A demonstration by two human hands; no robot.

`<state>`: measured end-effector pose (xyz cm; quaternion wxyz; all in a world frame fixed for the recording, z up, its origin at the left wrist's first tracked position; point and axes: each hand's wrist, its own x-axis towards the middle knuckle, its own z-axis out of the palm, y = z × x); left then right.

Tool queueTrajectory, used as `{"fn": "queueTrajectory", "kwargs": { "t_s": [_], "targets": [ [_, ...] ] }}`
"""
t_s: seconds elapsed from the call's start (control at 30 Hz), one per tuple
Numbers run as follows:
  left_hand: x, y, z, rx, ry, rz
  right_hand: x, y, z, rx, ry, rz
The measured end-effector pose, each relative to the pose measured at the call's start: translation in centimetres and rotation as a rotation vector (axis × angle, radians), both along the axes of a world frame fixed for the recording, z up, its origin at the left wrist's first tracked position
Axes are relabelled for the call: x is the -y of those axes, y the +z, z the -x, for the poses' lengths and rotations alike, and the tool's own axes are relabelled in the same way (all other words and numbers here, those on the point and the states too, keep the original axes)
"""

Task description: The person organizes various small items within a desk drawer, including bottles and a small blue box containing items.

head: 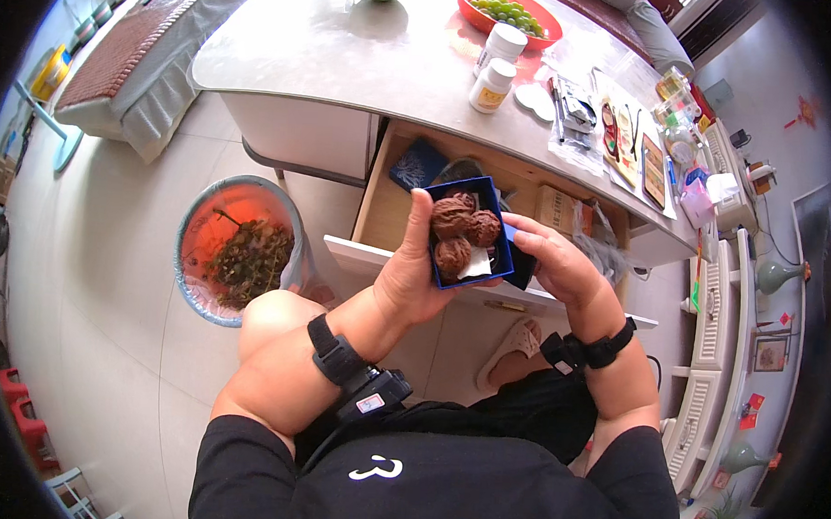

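Note:
My left hand [414, 280] supports a small blue box [505, 246] from below, thumb along its left side. Inside the open box lie several brown wrinkled walnuts [452, 218] and a white slip of paper [477, 263]. My right hand [555, 255] is at the box's right side, its fingers around a dark blue piece [523, 265] that looks like the box's lid; part of it is hidden by the hand and box. Both hands are above a pulled-out wooden drawer [377, 219]. A dark blue patterned item [417, 165] and a cardboard box [555, 208] lie in the drawer.
The table [292, 59] carries two white bottles [492, 86], a red basket [466, 17] of green grapes, and a phone [653, 170]. A lined bin [238, 250] with plant scraps stands left of the drawer. Clear plastic bags [600, 243] fill the drawer's right end. Another person's leg [658, 33] shows beyond the table.

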<state>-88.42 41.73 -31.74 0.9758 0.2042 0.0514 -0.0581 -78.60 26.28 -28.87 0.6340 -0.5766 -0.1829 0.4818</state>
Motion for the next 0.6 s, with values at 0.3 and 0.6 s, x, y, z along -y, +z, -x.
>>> {"fn": "queueTrajectory", "kwargs": {
  "t_s": [0.3,0.6],
  "targets": [
    [0.5,-0.8,-0.8,-0.013,-0.002,0.017,0.9,2.1,1.0,0.204,-0.425,-0.122],
    [0.7,-1.0,-1.1,-0.004,0.054,-0.035,-1.2,2.4,2.8,0.843,-0.292,-0.077]
  ]
}}
